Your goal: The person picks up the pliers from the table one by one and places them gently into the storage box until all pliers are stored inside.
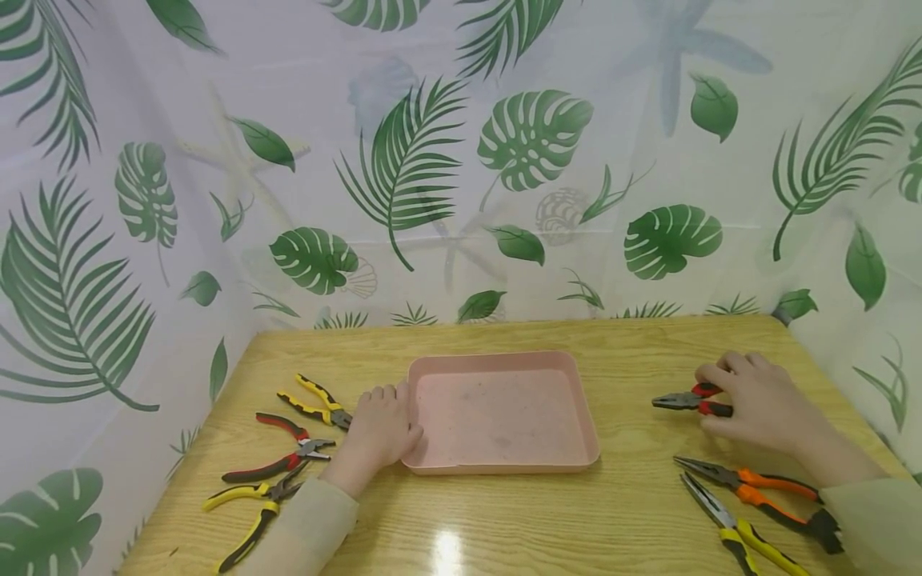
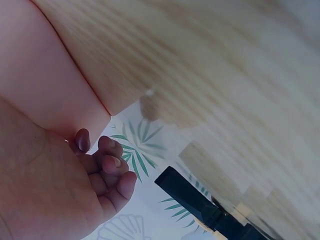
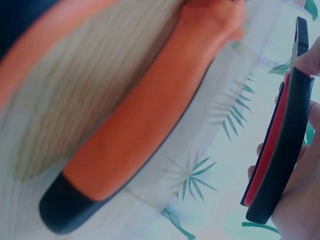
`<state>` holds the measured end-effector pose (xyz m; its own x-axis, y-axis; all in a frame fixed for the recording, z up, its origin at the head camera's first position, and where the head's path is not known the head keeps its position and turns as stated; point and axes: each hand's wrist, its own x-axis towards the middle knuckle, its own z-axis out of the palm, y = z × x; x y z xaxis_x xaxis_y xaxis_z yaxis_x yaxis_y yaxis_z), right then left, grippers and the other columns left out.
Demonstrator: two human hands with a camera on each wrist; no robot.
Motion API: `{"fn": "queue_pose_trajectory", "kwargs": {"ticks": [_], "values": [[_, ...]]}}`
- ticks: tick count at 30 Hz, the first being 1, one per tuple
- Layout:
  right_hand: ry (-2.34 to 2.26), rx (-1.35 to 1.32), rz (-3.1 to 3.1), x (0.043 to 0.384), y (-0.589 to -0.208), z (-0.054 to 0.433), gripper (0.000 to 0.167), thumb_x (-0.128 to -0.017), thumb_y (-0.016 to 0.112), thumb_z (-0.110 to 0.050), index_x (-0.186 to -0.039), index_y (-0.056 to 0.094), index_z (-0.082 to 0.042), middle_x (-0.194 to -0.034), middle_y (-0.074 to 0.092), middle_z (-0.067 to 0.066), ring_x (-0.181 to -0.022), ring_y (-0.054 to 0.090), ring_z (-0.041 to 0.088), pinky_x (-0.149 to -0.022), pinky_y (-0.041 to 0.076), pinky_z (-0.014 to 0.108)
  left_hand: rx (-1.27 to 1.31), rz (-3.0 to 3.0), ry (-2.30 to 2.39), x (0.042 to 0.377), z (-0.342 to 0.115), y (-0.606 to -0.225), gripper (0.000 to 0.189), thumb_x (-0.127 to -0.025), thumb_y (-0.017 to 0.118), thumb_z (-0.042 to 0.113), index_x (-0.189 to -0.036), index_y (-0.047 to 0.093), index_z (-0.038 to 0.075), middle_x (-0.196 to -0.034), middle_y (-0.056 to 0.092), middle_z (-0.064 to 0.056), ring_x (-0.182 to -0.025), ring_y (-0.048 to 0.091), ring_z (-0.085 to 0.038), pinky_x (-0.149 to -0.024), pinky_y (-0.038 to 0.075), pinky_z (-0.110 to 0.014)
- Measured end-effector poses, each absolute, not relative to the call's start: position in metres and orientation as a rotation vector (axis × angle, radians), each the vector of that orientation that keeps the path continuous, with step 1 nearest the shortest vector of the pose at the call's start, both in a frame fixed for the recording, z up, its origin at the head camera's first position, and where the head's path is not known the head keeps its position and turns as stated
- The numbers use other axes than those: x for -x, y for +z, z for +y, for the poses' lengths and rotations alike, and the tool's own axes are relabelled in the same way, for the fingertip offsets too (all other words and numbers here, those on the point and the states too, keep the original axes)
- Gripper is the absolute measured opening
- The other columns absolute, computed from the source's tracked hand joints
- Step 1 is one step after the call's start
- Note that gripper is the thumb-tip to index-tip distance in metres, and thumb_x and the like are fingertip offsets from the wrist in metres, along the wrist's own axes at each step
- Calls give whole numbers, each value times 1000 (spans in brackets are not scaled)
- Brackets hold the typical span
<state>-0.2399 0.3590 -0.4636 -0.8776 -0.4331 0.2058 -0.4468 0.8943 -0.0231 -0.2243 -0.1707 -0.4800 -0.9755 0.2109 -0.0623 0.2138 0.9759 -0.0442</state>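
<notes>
A pink rectangular tray (image 1: 504, 466) lies on the wooden table. My left hand (image 1: 382, 424) holds its left edge, thumb over the rim; in the left wrist view the left hand's fingers (image 2: 115, 165) are curled beside the tray wall (image 2: 55, 65). To the right of the tray, my right hand (image 1: 756, 400) grips small pliers (image 1: 680, 401) by their red and black handles, with the jaws pointing left. Up close in the right wrist view, those pliers' handles (image 3: 282, 145) stand against the palm. Below the right hand lie orange-handled long-nose pliers (image 1: 767, 486).
Yellow-handled long-nose pliers (image 1: 727, 524) lie near the front right. On the left are yellow-and-black pliers (image 1: 313, 400), red-and-black pliers (image 1: 288, 456) and yellow-handled cutters (image 1: 259, 504). A leaf-patterned cloth (image 1: 432, 264) hangs behind the table and along its sides.
</notes>
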Motion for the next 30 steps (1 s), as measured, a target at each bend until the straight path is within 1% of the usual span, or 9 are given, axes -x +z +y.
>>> {"fn": "queue_pose_trajectory", "kwargs": {"ticks": [7, 13, 22, 27, 30], "values": [[109, -695, -2836, 240, -461, 351, 51, -75, 84, -37, -117, 71, -11, -99, 59, 9, -84, 50, 26, -65, 40, 42, -351, 3092, -94, 222, -169, -478, 43, -96, 62, 36, -118, 52, 1, -100, 56, -14, -93, 53, -29, -89, 47, -47], [141, -679, -2831, 238, -457, 342, 48, -74, 82, -34, -116, 71, -13, -98, 57, 6, -85, 47, 24, -69, 35, 39, -360, 3113, -108, 220, -170, -479, 38, -96, 62, 35, -111, 52, 1, -97, 52, -13, -93, 51, -29, -88, 45, -46], [162, -694, -2829, 239, -455, 333, 51, -74, 81, -35, -119, 71, -13, -103, 60, 10, -90, 52, 29, -70, 40, 46, -370, 3120, -107, 220, -170, -477, 39, -96, 61, 35, -111, 51, 1, -99, 52, -14, -95, 51, -30, -89, 46, -46], [188, -708, -2821, 239, -451, 327, 51, -74, 81, -35, -119, 71, -13, -102, 59, 8, -88, 48, 25, -70, 37, 43, -364, 3123, -119, 221, -170, -478, 41, -96, 61, 36, -115, 52, 1, -100, 52, -14, -95, 50, -29, -89, 46, -45], [201, -711, -2833, 238, -448, 322, 51, -74, 81, -35, -119, 71, -13, -103, 58, 8, -88, 47, 24, -71, 37, 43, -354, 3117, -128, 221, -170, -478, 44, -96, 61, 38, -118, 52, 1, -102, 53, -14, -95, 50, -28, -90, 47, -45]]}}
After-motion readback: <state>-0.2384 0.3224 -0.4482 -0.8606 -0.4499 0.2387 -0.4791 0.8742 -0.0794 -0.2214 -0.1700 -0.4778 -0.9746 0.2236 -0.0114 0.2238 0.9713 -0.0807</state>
